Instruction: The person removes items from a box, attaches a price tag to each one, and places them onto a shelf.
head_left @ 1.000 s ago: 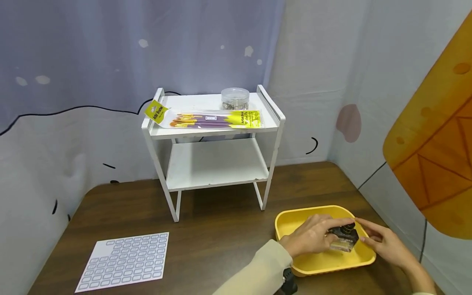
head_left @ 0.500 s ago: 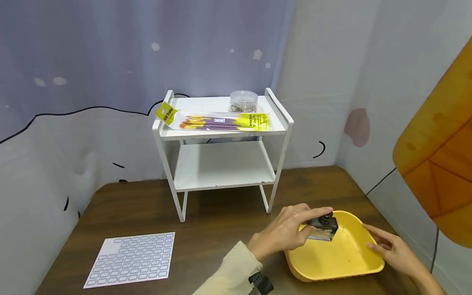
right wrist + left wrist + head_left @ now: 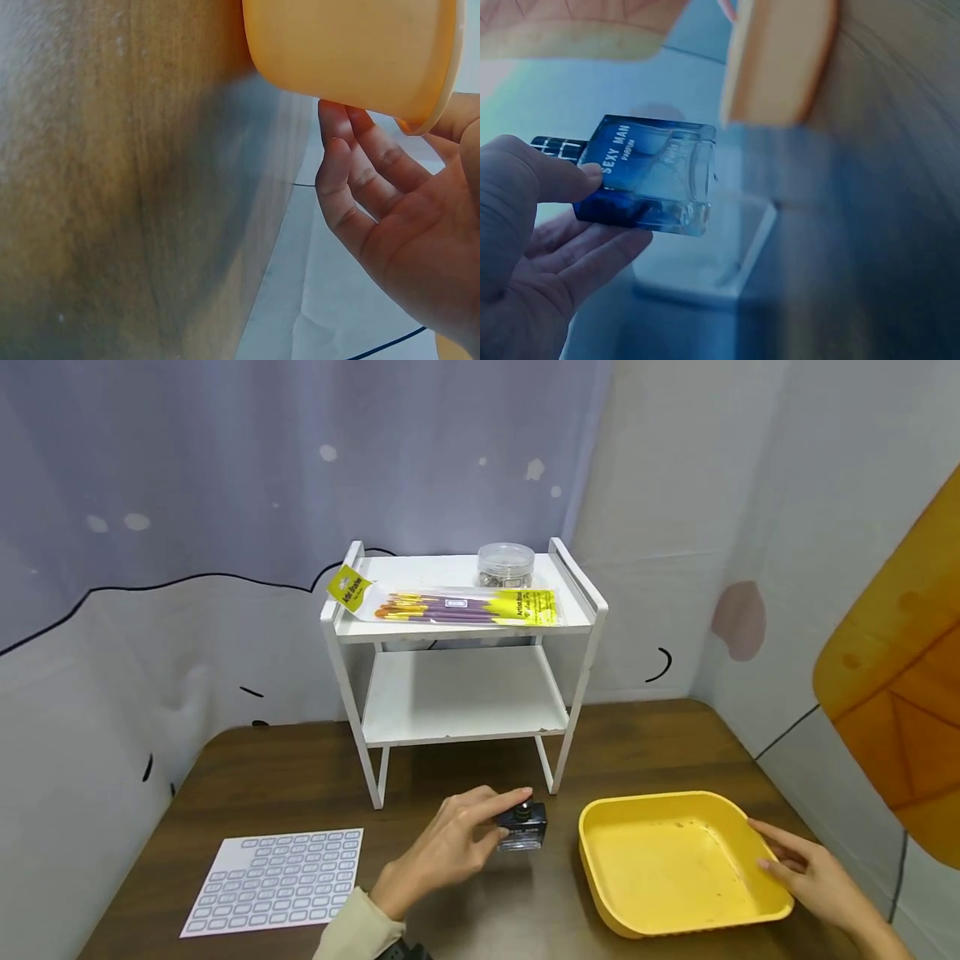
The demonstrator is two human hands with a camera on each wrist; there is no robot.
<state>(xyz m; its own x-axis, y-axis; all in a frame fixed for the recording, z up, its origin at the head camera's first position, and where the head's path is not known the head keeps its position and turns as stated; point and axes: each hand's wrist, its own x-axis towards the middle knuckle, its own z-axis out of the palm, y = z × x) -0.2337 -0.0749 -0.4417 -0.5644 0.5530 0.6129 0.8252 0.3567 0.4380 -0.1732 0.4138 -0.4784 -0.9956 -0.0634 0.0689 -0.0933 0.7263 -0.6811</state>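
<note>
The left hand (image 3: 450, 839) is pinching a glass perfume bottle (image 3: 527, 835) above the brown table (image 3: 637, 735), between a printed sheet (image 3: 281, 881) and a yellow tray (image 3: 667, 868), while the right hand (image 3: 813, 872) is gripping the tray's right side. Farther back, a white rack (image 3: 465, 693) is standing on the table, bearing packaged paintbrushes (image 3: 450, 607) and a clear lidded jar (image 3: 506, 564) on top.

Dark bottle (image 3: 528, 832) in left hand (image 3: 450, 840)
</note>
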